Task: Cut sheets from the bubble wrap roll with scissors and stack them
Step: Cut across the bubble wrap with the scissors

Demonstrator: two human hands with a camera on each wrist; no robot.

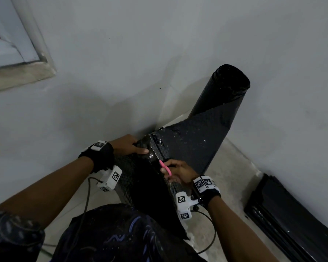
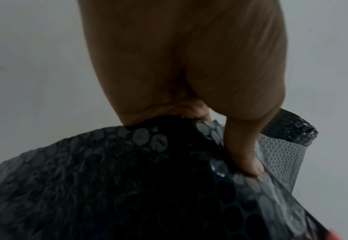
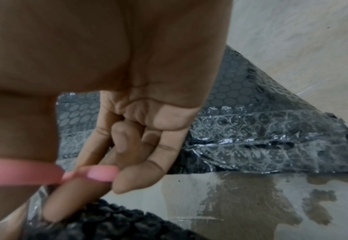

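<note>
A black bubble wrap roll [image 1: 225,91] leans against the wall, its unrolled web [image 1: 193,144] running down toward me. My left hand [image 1: 130,145] grips the far edge of the sheet [image 2: 127,178], thumb [image 2: 245,155] pressed on top. My right hand [image 1: 178,172] holds pink-handled scissors [image 1: 165,168], fingers through the pink loops [image 3: 99,173]. The blades [image 1: 155,155] lie across the wrap, just right of my left thumb. The cut part of the sheet [image 1: 146,186] hangs down over my lap.
A stack of black sheets [image 1: 284,214] lies on the floor along the right wall. A window frame [image 1: 17,53] is at upper left. Cables [image 1: 87,195] trail from the wrist cameras across the pale floor [image 1: 233,167].
</note>
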